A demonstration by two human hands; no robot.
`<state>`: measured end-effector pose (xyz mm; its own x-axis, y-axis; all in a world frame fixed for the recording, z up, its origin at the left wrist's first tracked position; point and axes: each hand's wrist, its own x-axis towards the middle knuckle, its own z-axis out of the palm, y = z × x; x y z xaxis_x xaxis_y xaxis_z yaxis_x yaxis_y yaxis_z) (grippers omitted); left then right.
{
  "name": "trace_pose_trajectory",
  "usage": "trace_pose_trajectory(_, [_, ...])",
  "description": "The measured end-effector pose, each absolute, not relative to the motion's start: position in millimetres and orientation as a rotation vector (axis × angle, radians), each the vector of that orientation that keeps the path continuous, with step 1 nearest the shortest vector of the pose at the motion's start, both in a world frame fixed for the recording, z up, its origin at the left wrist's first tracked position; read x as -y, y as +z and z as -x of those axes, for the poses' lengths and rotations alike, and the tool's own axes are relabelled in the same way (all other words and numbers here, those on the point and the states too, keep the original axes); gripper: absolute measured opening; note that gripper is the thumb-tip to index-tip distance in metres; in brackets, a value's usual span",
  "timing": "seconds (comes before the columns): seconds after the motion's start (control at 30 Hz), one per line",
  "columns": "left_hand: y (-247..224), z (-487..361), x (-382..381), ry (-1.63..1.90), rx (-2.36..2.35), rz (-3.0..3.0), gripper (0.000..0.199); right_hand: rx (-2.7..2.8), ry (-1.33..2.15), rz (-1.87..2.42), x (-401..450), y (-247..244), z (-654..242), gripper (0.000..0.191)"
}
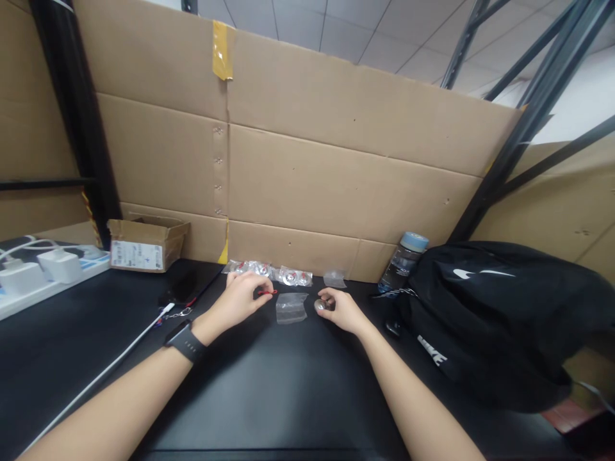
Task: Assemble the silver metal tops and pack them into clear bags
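My left hand (pixel 246 294), with a dark watch on its wrist, pinches a thin red cord-like piece (pixel 268 292) between thumb and fingers. In my right hand (pixel 344 310) is a small round silvery disc (pixel 319 306), gripped at its edge close to the black tabletop (pixel 288 384). An opened-out clear plastic bag (pixel 291 310) lies flat between the two hands. Just behind them, clear packets (pixel 295 276) with round silvery pieces and red bits rest along the cardboard wall. Another crumpled clear bag (pixel 334 279) lies beyond my right hand.
A black backpack (pixel 480 307) and a water bottle (pixel 402 264) stand at right, with a small black object (pixel 393 328) beside them. On the left are a phone (pixel 195 283), a white cable (pixel 110 368), a small carton (pixel 147 246) and a power strip (pixel 91 266). A cardboard wall (pixel 307 166) closes off the back.
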<state>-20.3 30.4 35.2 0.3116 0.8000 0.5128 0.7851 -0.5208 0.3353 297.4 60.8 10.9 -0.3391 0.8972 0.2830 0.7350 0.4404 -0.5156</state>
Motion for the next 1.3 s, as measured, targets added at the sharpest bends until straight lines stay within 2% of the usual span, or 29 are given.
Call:
trace_pose_trajectory(0.27, [46, 12, -18, 1.143, -1.473, -2.485, 0.020, 2.006, 0.415, 1.302, -52, 23, -292, 0.036])
trace_pose_trajectory(0.7, [48, -21, 8, 1.347, -1.188, -2.343, 0.021, 1.714, 0.519, 0.706, 16, 49, -225, 0.036])
trace_pose_trajectory(1.03, [43, -28, 13, 1.329, -1.117, -2.328, 0.016, 1.710, 0.567, 0.682, 24, 45, -220, 0.036])
trace_pose_trajectory(1.3, [47, -30, 21, 1.434, -1.318, -2.403, 0.015, 1.622, 0.778, 0.681, 20, 43, -220, 0.034])
